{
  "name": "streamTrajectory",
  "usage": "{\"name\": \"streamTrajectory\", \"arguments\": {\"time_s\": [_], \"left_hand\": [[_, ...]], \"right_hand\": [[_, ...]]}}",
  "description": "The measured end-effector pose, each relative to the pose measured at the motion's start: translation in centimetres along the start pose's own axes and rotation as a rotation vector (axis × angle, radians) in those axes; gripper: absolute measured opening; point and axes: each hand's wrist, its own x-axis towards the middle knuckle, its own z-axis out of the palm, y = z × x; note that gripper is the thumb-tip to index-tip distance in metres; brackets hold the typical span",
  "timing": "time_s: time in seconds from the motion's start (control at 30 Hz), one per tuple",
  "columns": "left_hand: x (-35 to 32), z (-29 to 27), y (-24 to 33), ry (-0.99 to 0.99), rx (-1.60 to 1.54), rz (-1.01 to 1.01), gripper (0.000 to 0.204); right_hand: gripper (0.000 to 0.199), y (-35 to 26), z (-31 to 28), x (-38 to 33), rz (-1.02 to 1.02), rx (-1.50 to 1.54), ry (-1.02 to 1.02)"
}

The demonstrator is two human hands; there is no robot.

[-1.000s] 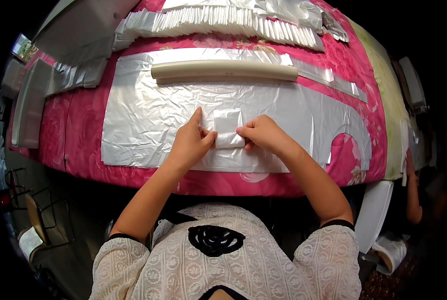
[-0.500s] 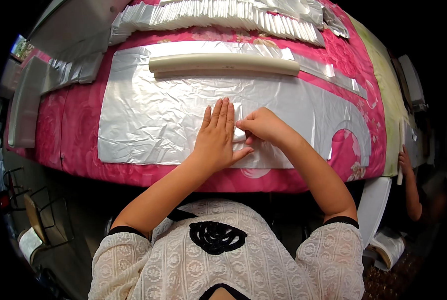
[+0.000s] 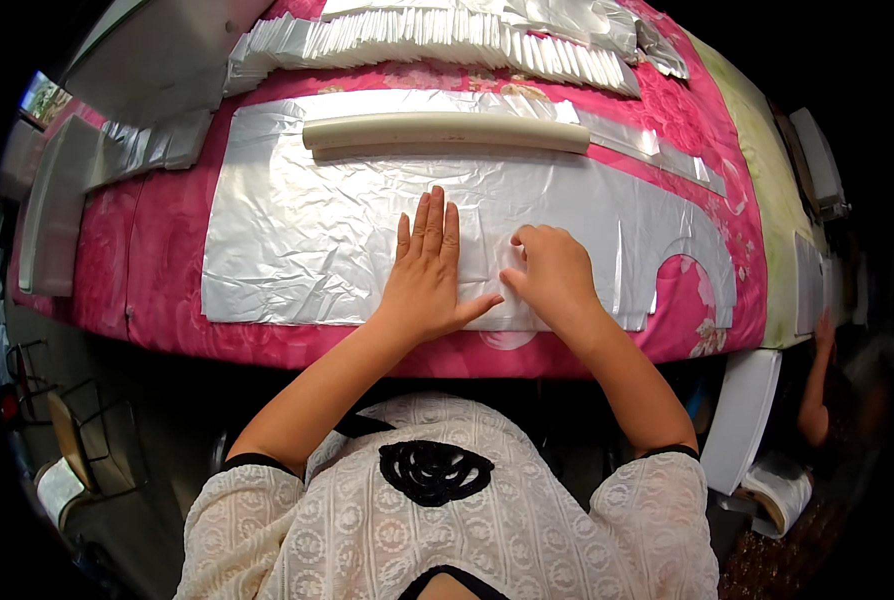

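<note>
Silvery-white, wrinkled plastic film sheet (image 3: pixel 297 250) lies beneath both hands, long axis running left to right. Left hand (image 3: pixel 424 275): flat on film, fingers extended, thumb splayed. Right hand (image 3: pixel 550 270): curled, thumb and forefinger apart; film contact indeterminate. Small, square-edged white film panel (image 3: pixel 471 235): between hands, immediately right of the left fingers, left hand nearer.

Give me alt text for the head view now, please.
The left hand lies flat on silvery plastic sheeting, the half-curled right hand beside it. Beyond, a pale tube lies on the sheeting, and a row of folded packets on the pink tablecloth.
</note>
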Motion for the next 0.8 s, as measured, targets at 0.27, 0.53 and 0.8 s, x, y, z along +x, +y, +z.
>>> {"name": "streamTrajectory", "arguments": {"time_s": [0.27, 0.53, 0.8], "left_hand": [[-12.2, -6.1, -0.5, -0.329, -1.23, -0.806, 0.023], [-18.7, -6.8, -1.3, 0.087, -1.462, -1.315, 0.018], [-12.8, -10.2, -0.3, -0.274, -0.535, -0.655, 0.022]], "right_hand": [[0.064, -3.2, 6.9, 3.2, -0.497, 0.045, 0.067], [0.064, -13.4, 10.8, -5.5, -0.496, 0.513, -0.298], [0.011, -7.7, 6.8, -1.9, -0.909, 0.322, -0.186]]}}
